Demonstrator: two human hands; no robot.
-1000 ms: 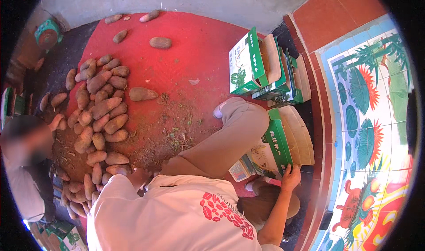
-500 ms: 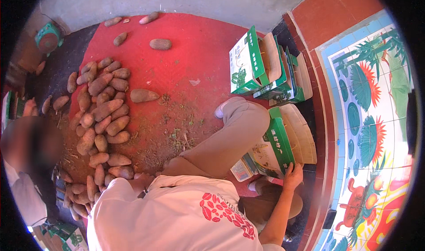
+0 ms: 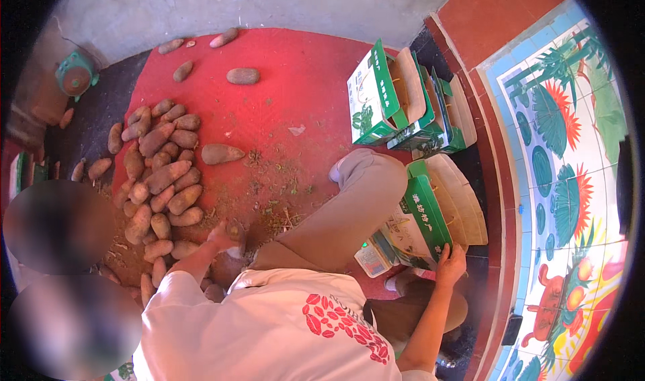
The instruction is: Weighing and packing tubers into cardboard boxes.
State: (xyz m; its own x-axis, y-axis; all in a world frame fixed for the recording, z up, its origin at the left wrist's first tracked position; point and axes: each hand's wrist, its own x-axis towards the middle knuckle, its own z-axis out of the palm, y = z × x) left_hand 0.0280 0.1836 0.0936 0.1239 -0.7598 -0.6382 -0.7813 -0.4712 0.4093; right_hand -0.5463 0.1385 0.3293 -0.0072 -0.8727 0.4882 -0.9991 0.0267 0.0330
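My left hand (image 3: pixel 218 238) is closed round a sweet potato (image 3: pixel 236 232), slightly blurred, just right of a large heap of reddish-brown sweet potatoes (image 3: pixel 166 175). Beside my bent leg, a green and white carton (image 3: pixel 430 213) with raised brown flaps stands at the right. My right hand (image 3: pixel 451 265) grips the near edge of that carton, fingers over its green rim. The carton's inside is mostly hidden from here.
More green and white cartons (image 3: pixel 379 99) stand behind, by the tiled wall (image 3: pixel 557 179). A pale device (image 3: pixel 373 257) with a green light sits beside the near carton. Loose sweet potatoes (image 3: pixel 242 76) lie on the red mat (image 3: pixel 302 65). A blurred person (image 3: pixel 74 327) is at the left.
My left hand has come up from the near part of the heap, moving away from me with a sweet potato. My right hand stays on the carton edge. The view has shifted slightly.
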